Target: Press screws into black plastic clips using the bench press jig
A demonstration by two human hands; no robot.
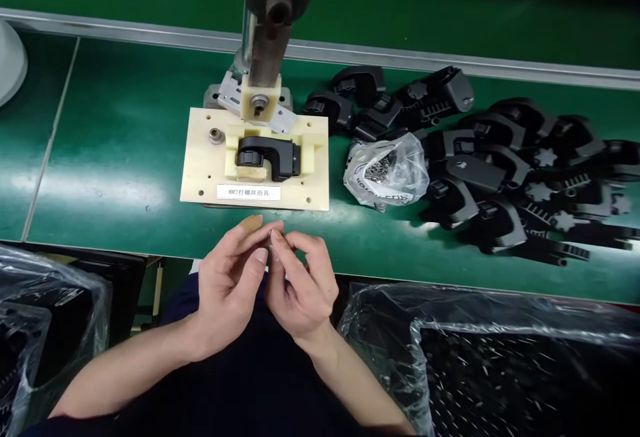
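In front of the fixture, my left hand (233,277) is half curled, its fingertips meeting those of the other hand. What lies inside its curled fingers, if anything, is hidden. My right hand (303,283) pinches thumb against fingers at the left fingertips; any small item there is too tiny to name. Just beyond both hands is a cream fixture plate (195,177) with a printed label (249,192). A black hook-shaped plastic part (277,150) lies in its raised nest. To the right stands an open clear plastic bag (360,187) with small metal screws (380,170) inside.
A dark machine head (273,50) hangs over the fixture's back edge. Many black plastic parts (475,173) are heaped on the green table (125,123) at right. Below the front edge, plastic-lined bins stand left (95,297) and right (390,317). A metal rail (150,30) runs behind.
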